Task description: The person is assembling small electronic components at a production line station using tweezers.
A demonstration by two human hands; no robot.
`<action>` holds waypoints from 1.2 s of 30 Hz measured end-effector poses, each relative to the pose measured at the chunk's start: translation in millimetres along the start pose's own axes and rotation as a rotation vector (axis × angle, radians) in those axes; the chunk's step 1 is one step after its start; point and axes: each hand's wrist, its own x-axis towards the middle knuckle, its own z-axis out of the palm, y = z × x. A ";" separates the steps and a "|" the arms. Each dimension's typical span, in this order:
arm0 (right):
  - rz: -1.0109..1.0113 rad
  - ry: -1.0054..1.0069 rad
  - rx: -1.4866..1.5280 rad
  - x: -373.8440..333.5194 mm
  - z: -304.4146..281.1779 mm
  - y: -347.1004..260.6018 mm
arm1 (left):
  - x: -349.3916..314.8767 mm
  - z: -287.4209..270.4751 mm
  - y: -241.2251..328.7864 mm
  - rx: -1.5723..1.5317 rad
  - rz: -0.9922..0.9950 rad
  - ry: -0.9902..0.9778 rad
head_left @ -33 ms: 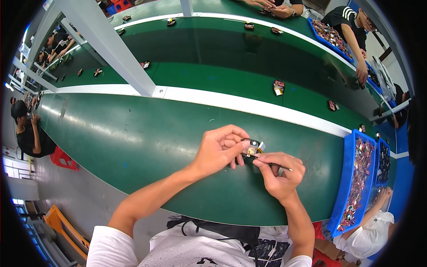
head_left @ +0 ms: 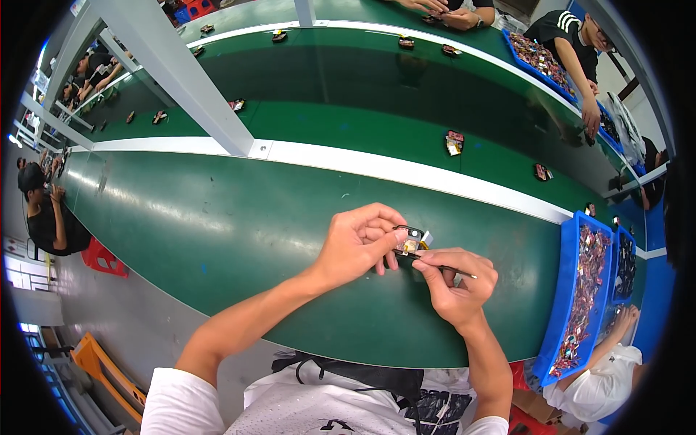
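Above the near green tabletop, my left hand pinches a small black-framed electronic assembly by its left side. A pale square part and a white-and-yellow tab show on it, the tab sticking out at its upper right. My right hand is closed on a thin dark stick-like tool, its tip against the lower edge of the assembly. The tool's exact kind cannot be made out. My fingers hide part of the assembly.
To the right stands a blue tray full of small reddish parts, with a second blue tray of dark parts beside it. Beyond a white rail, similar assemblies lie on a green belt. A grey post rises at left. Co-workers sit around.
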 end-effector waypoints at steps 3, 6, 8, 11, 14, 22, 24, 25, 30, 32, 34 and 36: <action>0.005 0.009 -0.003 -1.0 2.9 -0.2 | 1.1 -0.6 2.0 -0.006 -0.036 0.002; 0.007 0.012 -0.014 -2.0 3.4 -1.0 | 2.3 -0.7 2.2 0.005 -0.053 -0.005; 0.006 0.005 -0.023 -2.3 3.5 -0.8 | 2.8 -0.1 2.1 0.017 -0.057 -0.011; -0.025 0.009 -0.042 -3.0 4.1 -0.6 | 1.3 1.8 2.7 0.047 -0.035 -0.021; -0.061 -0.009 -0.072 -6.1 6.0 2.1 | 1.1 2.9 0.5 0.064 -0.041 -0.008; -0.164 -0.020 -0.153 -4.8 6.3 3.7 | 2.0 6.1 -1.8 0.092 -0.020 0.050; -0.189 -0.015 -0.156 -5.0 7.3 5.6 | 3.5 6.1 -4.7 0.103 -0.020 0.055; -0.210 -0.014 -0.160 -4.8 7.7 6.5 | 4.3 6.0 -6.1 0.109 -0.024 0.061; -0.188 -0.055 -0.189 -4.3 6.0 7.0 | 7.1 7.2 -9.0 0.148 -0.013 0.080; -0.180 -0.060 -0.184 -1.6 4.2 5.3 | 9.0 7.9 -7.5 0.168 -0.005 0.083; -0.152 0.006 -0.167 5.9 -0.6 2.7 | 16.0 8.0 -2.4 0.192 -0.034 0.115; -0.167 0.079 -0.149 8.4 -6.0 7.6 | 34.3 -1.1 0.4 0.196 -0.001 0.186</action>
